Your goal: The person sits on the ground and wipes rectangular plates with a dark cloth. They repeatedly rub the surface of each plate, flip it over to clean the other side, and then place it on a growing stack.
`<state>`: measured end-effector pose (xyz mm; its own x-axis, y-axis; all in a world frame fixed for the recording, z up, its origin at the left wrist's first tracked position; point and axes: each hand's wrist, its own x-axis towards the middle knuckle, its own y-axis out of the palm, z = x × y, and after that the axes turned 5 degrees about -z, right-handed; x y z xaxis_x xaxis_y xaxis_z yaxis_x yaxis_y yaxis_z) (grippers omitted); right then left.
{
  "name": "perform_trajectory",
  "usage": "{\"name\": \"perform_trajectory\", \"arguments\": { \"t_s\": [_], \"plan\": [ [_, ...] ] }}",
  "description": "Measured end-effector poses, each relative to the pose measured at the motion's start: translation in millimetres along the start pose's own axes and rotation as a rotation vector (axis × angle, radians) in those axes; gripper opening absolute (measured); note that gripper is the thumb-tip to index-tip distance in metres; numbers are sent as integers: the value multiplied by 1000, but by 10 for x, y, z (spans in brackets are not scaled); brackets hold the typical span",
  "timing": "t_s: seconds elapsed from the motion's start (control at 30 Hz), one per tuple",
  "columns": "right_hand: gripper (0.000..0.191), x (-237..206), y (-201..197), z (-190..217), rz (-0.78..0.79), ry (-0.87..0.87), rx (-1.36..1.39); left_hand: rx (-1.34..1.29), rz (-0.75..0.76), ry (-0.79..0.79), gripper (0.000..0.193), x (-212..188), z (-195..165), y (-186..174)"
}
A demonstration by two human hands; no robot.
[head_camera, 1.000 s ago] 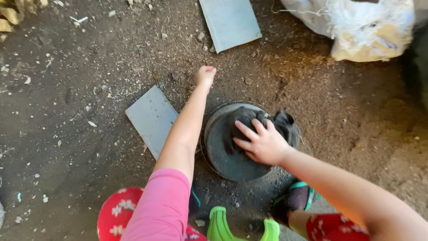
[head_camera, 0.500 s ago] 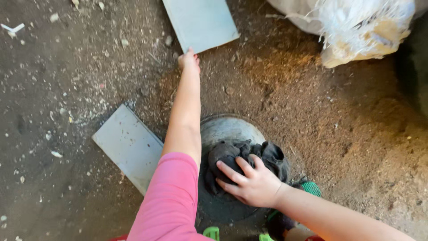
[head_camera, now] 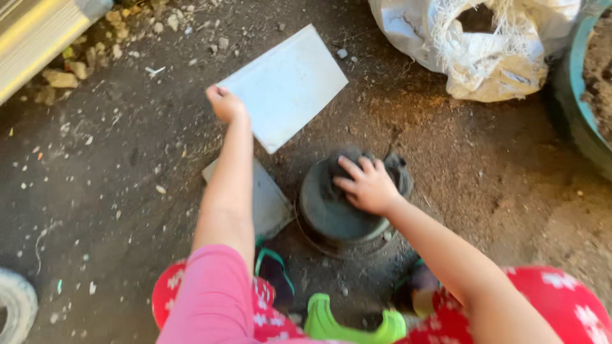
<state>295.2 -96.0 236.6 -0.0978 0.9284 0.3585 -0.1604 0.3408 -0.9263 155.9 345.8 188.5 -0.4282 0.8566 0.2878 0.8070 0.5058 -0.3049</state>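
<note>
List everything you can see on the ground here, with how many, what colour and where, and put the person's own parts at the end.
Flat rectangular tile: one, pale grey, upper middle, its left edge in the left hand's grip.
Second flat grey tile: one, lying beside the pot, partly behind the left arm.
Round dark pot: one, centre, on the dirt.
Dark crumpled cloth: one, on the pot's top.
White woven sack: one, open, top right.
Teal tub: one, right edge, holding soil.
Small stones: several, tan, top left.
Green plastic piece: one, bottom centre.
Left hand: gripping the tile's edge.
Right hand: fingers spread on the cloth.
</note>
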Motion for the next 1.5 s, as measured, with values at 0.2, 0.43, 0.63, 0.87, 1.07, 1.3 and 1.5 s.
{"name": "perform_trajectory", "arguments": {
  "t_s": [0.2,0.43,0.63,0.87,1.07,1.3,1.5],
  "plan": [
    [47,-350,-170,129,-145,463,-35,-348,151,-23,15,273,-58,-1828],
    [48,-501,-948,-293,-706,702,45,-344,322,-375,12,-863,163,-2601],
    [46,200,-782,750,-314,511,-97,-394,496,-415,42,-1822,366,-2591],
    [50,320,114,2143,20,386,27,-575,852,-1028,60,-2714,815,-3078],
    [43,-17,626,1623,-22,465,-5,-619,649,-758,45,-3133,1139,-3040],
    [32,-187,123,-623,76,965,-246,-485,614,-773,41,-3040,1251,-3037],
    [46,323,-510,-800,-130,822,-150,-334,643,-730,42,-2892,1240,-3004]
  ]
}}
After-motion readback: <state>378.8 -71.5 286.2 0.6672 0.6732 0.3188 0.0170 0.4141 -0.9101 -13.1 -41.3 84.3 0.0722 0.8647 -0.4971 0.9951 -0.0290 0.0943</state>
